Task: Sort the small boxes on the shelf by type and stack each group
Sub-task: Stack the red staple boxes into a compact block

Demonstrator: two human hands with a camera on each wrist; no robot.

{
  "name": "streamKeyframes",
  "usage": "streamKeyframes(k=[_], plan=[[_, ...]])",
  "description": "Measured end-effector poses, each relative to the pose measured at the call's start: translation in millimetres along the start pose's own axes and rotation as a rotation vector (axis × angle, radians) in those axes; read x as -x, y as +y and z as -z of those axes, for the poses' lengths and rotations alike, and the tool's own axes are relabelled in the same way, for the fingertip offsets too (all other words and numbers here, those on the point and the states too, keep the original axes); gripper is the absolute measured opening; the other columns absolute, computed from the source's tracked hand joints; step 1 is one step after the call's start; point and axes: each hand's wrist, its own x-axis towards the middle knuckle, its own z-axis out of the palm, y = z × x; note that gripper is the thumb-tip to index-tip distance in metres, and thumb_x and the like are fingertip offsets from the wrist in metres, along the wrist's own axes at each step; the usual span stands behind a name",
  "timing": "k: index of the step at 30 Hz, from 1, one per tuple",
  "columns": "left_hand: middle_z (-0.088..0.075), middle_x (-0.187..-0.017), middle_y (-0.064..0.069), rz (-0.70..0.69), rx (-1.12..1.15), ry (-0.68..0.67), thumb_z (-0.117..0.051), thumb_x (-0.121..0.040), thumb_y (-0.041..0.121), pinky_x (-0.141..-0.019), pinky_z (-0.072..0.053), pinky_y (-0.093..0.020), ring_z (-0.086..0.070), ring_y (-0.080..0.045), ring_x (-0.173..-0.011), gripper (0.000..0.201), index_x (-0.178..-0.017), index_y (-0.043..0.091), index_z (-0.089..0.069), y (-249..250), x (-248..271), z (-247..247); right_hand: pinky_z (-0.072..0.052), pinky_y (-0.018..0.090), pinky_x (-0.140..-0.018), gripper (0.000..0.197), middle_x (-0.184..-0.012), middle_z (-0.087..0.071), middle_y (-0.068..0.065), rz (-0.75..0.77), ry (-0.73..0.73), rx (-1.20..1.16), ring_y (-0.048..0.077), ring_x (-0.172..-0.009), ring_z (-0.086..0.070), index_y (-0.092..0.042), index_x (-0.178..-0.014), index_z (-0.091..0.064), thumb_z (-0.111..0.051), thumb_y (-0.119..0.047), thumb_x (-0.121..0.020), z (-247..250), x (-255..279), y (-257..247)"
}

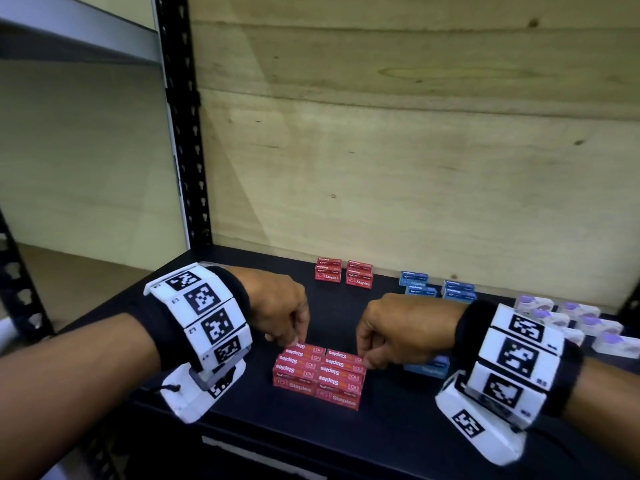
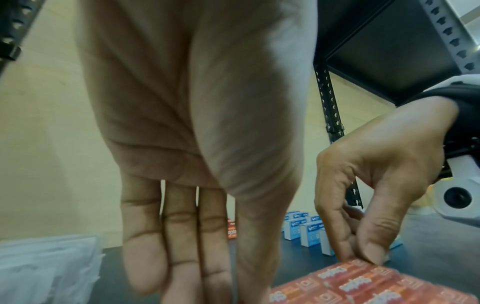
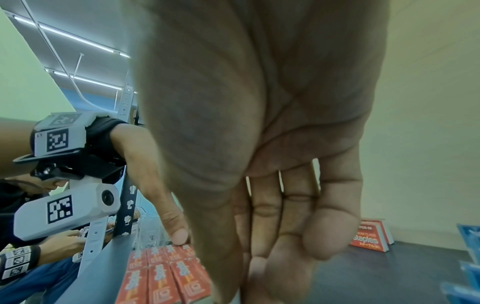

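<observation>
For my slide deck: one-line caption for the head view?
Both hands touch the red staple-box block on the black shelf.

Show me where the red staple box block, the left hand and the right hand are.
red staple box block [image 1: 318,372], head view, top face.
left hand [image 1: 277,306], head view, back.
right hand [image 1: 398,327], head view, back.

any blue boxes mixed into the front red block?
No: in the head view the front red block shows only red staple boxes, while the blue boxes stand apart behind.
</observation>
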Motion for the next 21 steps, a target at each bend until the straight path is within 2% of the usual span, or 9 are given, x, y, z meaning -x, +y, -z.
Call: streamKeyframes(k=[6,10,13,14,17,21], plan=[[-0.074,-0.096,0.008,0.007,0.026,-0.030,-0.065,-0.092,0.029,-0.080,-0.050,-0.020,-0.063,-0.003,-0.076,0.017,-0.106,0.026,-0.073,3,-4,6,-0.051,0.020,-0.077,0.016,-0.096,-0.075,-0.011,-0.004,-0.065,0.013,0.000,-0.079,-0.063,-0.026,-0.105,-0.074,-0.064,-0.032,-0.094,6,-5,3],[-0.073,-0.099,0.007,0.046,0.006,0.035,-0.065,-0.091,0.036,-0.076,-0.051,-0.020,-0.064,-0.005,-0.078,0.020,-0.108,0.026,-0.071,-1,-13,18,-0.049,0.021,-0.076,0.019,-0.099,-0.074,-0.011,-0.037,-0.043,0.033,0.002,-0.081,-0.062,-0.028,-0.107,-0.074,-0.063,-0.035,-0.094,21,-13,12],[-0.072,-0.101,0.007,0.073,-0.039,0.117,-0.066,-0.090,0.039,-0.088,-0.053,-0.030,-0.066,-0.012,-0.092,0.020,-0.106,0.027,-0.070,-6,-24,32,-0.050,0.024,-0.080,0.020,-0.100,-0.073,-0.010,-0.096,0.019,0.057,0.008,-0.087,-0.064,-0.026,-0.107,-0.074,-0.064,-0.038,-0.093,37,-28,26],[-0.071,-0.100,0.008,0.078,-0.054,0.151,-0.066,-0.090,0.039,-0.088,-0.053,-0.030,-0.065,-0.012,-0.092,0.020,-0.106,0.027,-0.070,-8,-29,37,-0.052,0.026,-0.083,0.020,-0.100,-0.072,-0.009,-0.117,0.046,0.069,0.011,-0.090,-0.065,-0.026,-0.106,-0.074,-0.065,-0.038,-0.092,42,-34,32],[-0.068,-0.101,0.008,0.086,-0.093,0.234,-0.065,-0.091,0.037,-0.081,-0.049,-0.026,-0.061,-0.011,-0.091,0.021,-0.108,0.025,-0.069,-14,-45,52,-0.053,0.031,-0.084,0.020,-0.099,-0.071,-0.004,-0.179,0.113,0.098,0.017,-0.092,-0.065,-0.022,-0.103,-0.073,-0.067,-0.037,-0.091,57,-55,51],[-0.063,-0.100,0.008,0.121,-0.184,0.281,-0.067,-0.089,0.039,-0.076,-0.046,-0.029,-0.058,-0.013,-0.089,0.021,-0.106,0.028,-0.069,-24,-75,69,-0.054,0.034,-0.083,0.023,-0.098,-0.072,-0.002,-0.240,0.123,0.134,0.020,-0.091,-0.065,-0.018,-0.104,-0.072,-0.068,-0.036,-0.091,66,-86,73]])
